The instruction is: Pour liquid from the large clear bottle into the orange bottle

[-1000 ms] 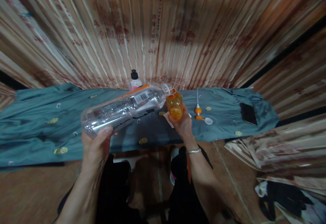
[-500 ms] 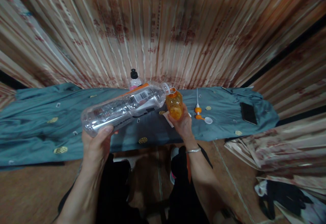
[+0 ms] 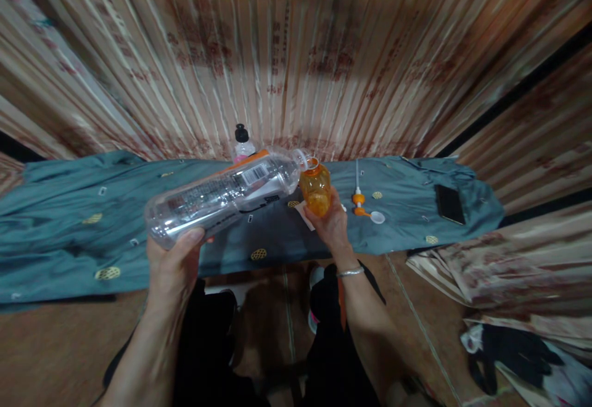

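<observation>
Evidently tipped to bring its mouth to the other's opening, a large clear plastic bottle point(image 3: 222, 196) is clasped near its base by the left hand point(image 3: 173, 262), while the right hand point(image 3: 333, 225) wraps a small translucent orange bottle point(image 3: 316, 184), presumably to steady it, above the teal patterned cloth point(image 3: 402, 200); an orange-and-white plastic pump point(image 3: 358, 198) lies apart

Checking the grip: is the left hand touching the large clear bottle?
Touching: the head view shows the left hand holding the large clear bottle near its base, thumb against its side.
</observation>
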`<state>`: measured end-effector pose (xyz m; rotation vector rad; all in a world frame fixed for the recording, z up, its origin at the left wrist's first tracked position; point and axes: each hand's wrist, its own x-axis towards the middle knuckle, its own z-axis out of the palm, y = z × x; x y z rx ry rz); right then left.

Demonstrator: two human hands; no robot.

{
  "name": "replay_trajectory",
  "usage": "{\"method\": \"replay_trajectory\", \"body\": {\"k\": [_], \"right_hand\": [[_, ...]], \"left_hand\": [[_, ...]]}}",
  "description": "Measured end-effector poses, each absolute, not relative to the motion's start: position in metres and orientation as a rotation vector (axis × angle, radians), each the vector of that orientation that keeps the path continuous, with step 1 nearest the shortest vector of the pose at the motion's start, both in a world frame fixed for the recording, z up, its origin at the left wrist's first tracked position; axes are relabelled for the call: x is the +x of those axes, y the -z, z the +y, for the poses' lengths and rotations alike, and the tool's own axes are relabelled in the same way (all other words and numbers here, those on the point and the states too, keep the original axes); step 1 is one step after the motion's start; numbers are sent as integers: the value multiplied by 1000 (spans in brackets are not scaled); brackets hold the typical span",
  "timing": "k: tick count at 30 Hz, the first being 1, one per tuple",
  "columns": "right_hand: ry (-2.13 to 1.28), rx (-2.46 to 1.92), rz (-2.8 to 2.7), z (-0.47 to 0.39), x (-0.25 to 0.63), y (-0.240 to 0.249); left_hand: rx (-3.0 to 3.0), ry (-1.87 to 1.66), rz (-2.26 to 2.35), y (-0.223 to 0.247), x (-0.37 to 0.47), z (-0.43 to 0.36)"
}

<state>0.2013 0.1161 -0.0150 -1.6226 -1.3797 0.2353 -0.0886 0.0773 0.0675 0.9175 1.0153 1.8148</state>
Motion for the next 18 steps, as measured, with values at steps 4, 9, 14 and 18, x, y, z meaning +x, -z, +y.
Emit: {"method": "replay_trajectory", "body": {"k": [4,9,14,18], "right_hand": [[-232,-1629,-1374,117,202,17],[-243,-1619,-1368,117,202,15],[-267,-1596,-1388,115,202,11],[-242,-1595,-1396,115,201,12]], "left_hand": [[916,-1816,1007,-67,-88,77],[925,-1813,998,-69,-88,75],[932,-1808,1000,-70,-87,76],[932,-1810,1008,-69,-87,76]]}}
